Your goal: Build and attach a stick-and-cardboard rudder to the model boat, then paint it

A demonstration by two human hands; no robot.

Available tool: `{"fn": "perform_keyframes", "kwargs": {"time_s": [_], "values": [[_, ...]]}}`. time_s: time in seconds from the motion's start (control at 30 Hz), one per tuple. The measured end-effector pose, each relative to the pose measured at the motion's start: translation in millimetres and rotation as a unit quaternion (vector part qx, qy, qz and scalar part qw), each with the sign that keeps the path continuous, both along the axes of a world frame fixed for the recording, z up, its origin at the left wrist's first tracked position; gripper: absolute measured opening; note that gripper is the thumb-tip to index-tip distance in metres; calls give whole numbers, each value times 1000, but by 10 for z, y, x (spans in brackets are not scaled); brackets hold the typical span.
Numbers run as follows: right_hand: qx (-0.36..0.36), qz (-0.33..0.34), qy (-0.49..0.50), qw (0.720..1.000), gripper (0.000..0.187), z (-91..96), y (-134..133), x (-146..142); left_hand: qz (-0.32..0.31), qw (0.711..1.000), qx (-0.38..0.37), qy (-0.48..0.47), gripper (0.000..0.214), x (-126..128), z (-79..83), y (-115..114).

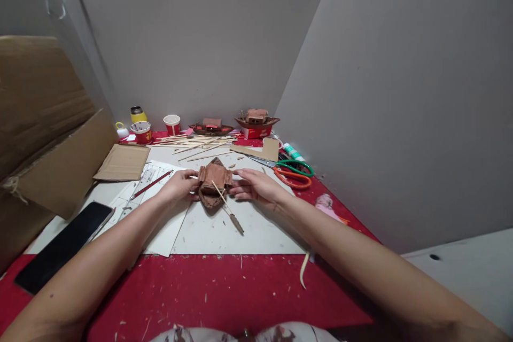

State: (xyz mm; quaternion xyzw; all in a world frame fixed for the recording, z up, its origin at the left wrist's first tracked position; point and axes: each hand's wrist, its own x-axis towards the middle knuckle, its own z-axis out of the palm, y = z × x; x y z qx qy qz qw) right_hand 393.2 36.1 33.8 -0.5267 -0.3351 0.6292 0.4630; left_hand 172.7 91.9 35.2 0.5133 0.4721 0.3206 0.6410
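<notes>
A small brown model boat [215, 177] with a ridged canopy sits in front of me on the white paper, its pointed ends facing away and toward me. My left hand [182, 184] has its fingers curled against the boat's left side. On the other side, my right hand [256, 187] has its fingers spread and stretched toward the hull, the tips at its edge. A thin wooden stick [218, 191] slants across the near end of the boat. A small brown oar blade [236, 223] lies at the lower end of the sticks.
Two finished model boats, one nearer the middle [211, 127] and one on a red box [257, 117], stand at the back. Wooden strips [196, 141], scissors [292, 171], a pencil [151, 185], a phone [66, 246], paper cups [172, 125] and a cardboard box [52, 155] surround the paper.
</notes>
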Motion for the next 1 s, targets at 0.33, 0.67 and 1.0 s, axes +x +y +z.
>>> {"fn": "perform_keyframes", "kwargs": {"time_s": [0.33, 0.67, 1.0], "values": [[39, -3, -103, 994, 12, 109, -325, 269, 18, 994, 89, 66, 22, -191, 162, 127], [188, 101, -341, 916, 20, 46, -524, -96, 66, 956, 280, 52, 27, -72, 61, 54], [246, 128, -479, 833, 21, -40, -424, -238, -28, 935, 348, 57, 33, 62, -157, -106]]}}
